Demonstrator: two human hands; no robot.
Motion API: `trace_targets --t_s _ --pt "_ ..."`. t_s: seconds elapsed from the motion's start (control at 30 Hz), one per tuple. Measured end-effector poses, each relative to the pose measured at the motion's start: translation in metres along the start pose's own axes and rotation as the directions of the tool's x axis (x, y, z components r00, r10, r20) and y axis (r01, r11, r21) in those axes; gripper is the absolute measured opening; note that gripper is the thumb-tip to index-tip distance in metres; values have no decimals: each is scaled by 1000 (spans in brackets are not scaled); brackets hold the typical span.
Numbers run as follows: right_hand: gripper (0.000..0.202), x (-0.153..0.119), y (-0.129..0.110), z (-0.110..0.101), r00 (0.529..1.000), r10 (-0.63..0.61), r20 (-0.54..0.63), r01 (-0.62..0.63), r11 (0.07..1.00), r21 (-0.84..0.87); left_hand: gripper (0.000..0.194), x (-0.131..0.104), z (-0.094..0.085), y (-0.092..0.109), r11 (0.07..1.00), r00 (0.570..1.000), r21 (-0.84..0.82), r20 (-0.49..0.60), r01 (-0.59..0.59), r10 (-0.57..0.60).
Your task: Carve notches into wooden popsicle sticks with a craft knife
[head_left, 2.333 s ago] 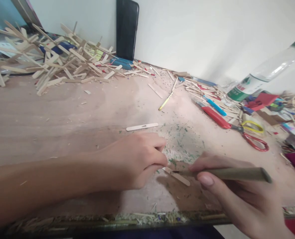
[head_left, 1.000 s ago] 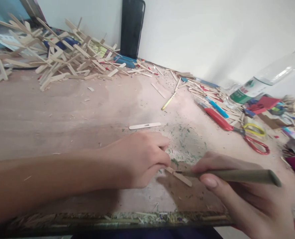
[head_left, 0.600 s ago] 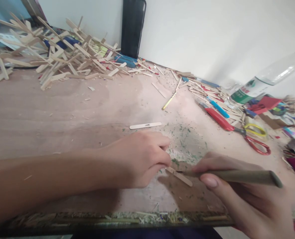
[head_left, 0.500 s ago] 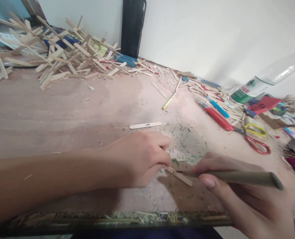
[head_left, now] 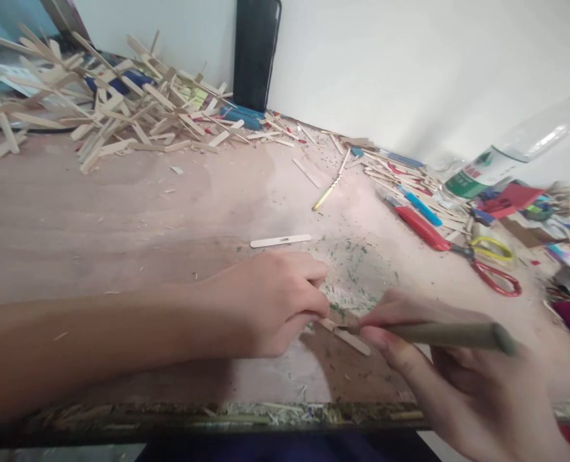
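My left hand (head_left: 280, 305) is closed, its fingertips holding a wooden craft stick (head_left: 355, 342) down on the table near the front edge. Only the right part of that stick shows; the fingers cover the rest. In my right hand (head_left: 482, 391) is a carving tool with a thick olive-grey handle (head_left: 453, 334), gripped between thumb and fingers. Its thin dark tip touches the stick just right of my left fingers. Beyond my left hand lies a second craft stick (head_left: 268, 243) with a small slot in its middle.
A tangle of craft sticks (head_left: 116, 115) fills the back left. A dark phone (head_left: 256, 54) leans on the wall. To the right lie a red-handled knife (head_left: 422, 228), a blue pen-like tool (head_left: 422, 206), scissors (head_left: 494, 276) and a tilted plastic bottle (head_left: 506, 154). Green shavings (head_left: 357, 256) dot the table.
My right hand and the carving tool have shifted left, closer to my left fingers. My left hand has stayed nearly still on the stick.
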State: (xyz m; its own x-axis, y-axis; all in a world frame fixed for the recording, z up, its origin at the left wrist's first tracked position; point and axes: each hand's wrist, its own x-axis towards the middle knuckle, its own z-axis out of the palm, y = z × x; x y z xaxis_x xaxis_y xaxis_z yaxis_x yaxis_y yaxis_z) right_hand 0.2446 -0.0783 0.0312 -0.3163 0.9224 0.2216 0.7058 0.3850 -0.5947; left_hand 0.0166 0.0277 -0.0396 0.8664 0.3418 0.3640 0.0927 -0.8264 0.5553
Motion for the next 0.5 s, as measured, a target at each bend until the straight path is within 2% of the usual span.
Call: trace_targets --t_s 0.1,0.17,0.27,0.37,0.43,0.5 --pt "22 -4 1 1 1000 2 19 -3 1000 17 23 -1 -2 2 1000 1000 -10 1 -4 4" --pt "21 -5 3 1 1000 23 -16 -22 999 29 25 -1 -3 2 1000 1000 -17 -12 -18 18" --pt "24 -5 9 0 985 137 -104 -124 985 121 29 -2 -2 2 999 998 -41 -54 -34 32" --pt "39 -5 16 1 956 279 -87 -254 941 224 30 -3 0 1 998 997 -64 -70 -30 25" --pt "44 -7 19 2 947 308 -88 -277 926 258 29 -3 1 1 997 996 -73 -84 -27 21" --pt "37 -7 20 3 950 297 -95 -258 921 291 29 -3 2 2 997 997 -70 -81 -10 4"
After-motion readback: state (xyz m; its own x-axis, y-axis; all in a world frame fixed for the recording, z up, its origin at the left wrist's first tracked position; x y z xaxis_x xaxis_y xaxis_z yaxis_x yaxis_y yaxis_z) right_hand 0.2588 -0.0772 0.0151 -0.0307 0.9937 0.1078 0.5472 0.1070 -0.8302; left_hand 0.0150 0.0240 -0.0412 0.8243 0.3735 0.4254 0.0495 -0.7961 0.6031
